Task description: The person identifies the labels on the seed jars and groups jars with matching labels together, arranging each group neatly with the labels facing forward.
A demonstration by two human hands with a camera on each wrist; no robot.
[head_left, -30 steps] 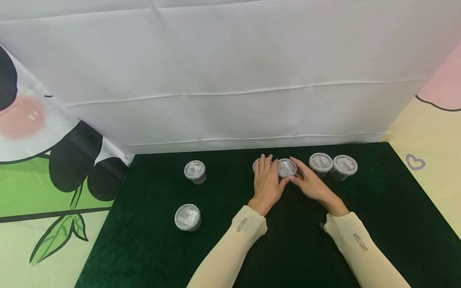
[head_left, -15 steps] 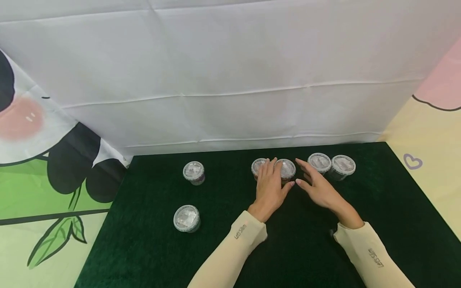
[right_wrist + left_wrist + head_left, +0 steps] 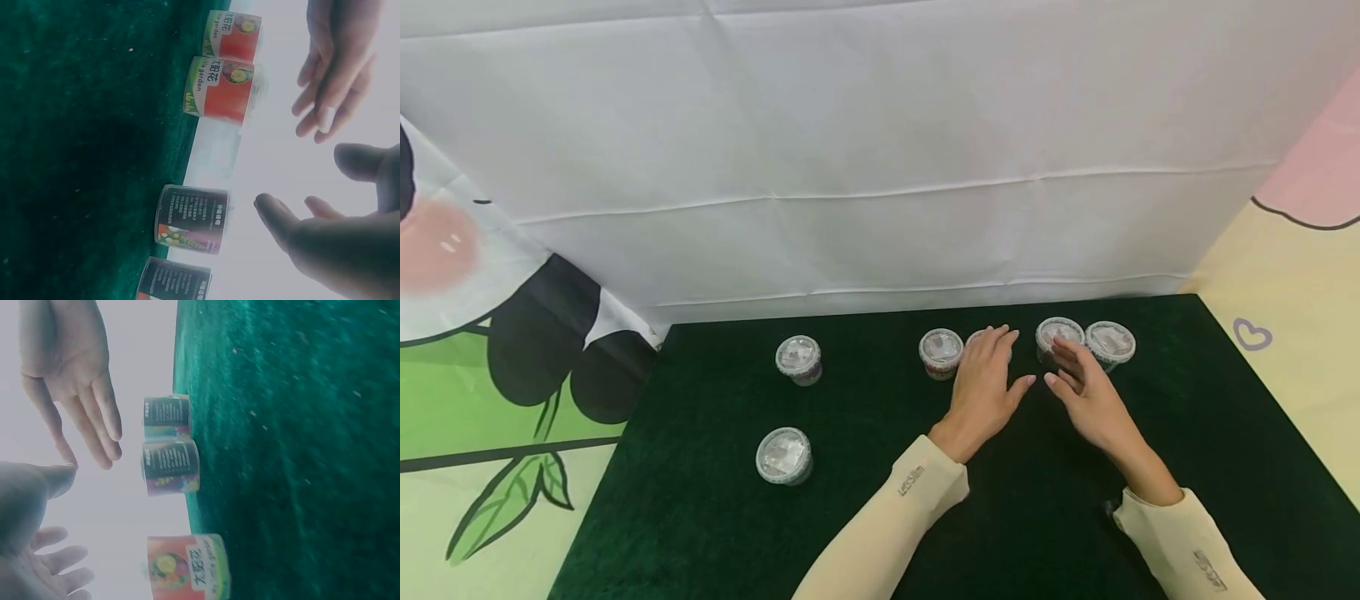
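Both hands hover over the row of small lidded cups standing along the far edge of the bench (image 3: 715,500), which is covered in dark green cloth. The left hand (image 3: 985,383) has its fingers straight and slightly spread, holding nothing; its fingertips lie over a red-labelled cup (image 3: 979,337), which it mostly hides in the head view. Just left of that stands a second red-labelled cup (image 3: 941,352). The right hand (image 3: 1086,396) is likewise spread and holds nothing, its fingertips just in front of a dark-labelled cup (image 3: 1058,335); whether they touch it cannot be told. Another dark-labelled cup (image 3: 1109,343) stands against that one, nearer the far right corner. Well apart to the left, a lone cup (image 3: 798,359) stands near the far edge, and another cup (image 3: 784,456) stands closer to the left edge. A white sheet (image 3: 880,150) hangs behind the bench.
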